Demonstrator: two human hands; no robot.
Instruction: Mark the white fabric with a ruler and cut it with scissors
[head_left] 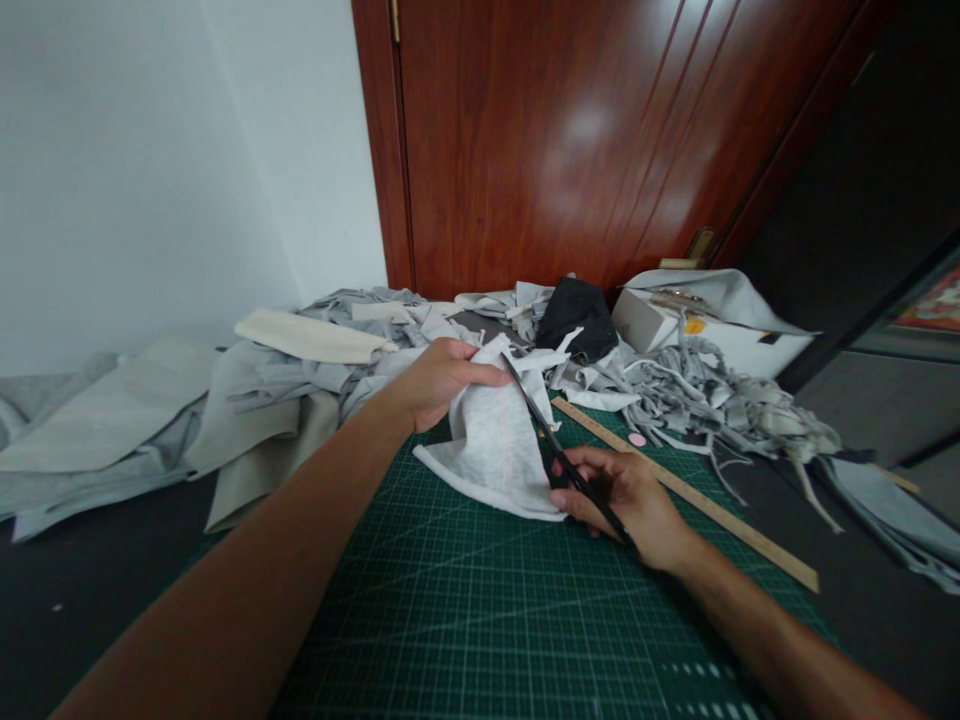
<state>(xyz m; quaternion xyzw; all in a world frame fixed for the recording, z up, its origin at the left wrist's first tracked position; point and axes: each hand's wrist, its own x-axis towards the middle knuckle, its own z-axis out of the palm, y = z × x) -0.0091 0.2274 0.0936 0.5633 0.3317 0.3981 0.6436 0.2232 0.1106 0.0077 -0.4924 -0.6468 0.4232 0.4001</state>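
Observation:
My left hand (444, 380) pinches the upper edge of a light grey fabric piece (495, 450), which hangs down to the green cutting mat (480, 620). A faint pink line runs down the cloth. In my right hand (615, 492) are black scissors (541, 422), held by the handles, their blades pointing up and left along the right side of the fabric. The blade tips lie at the cloth's top, close to my left fingers. Just right of the scissors, a wooden ruler (697, 497) lies diagonally, with a pink disc (637, 440) beside it.
Grey and cream fabric pieces (105, 410) are heaped at the left and back. A black cloth bundle (577, 318), a white box (720, 335) and tangled grey strips (697, 390) stand at the back right, before a wooden door (555, 150).

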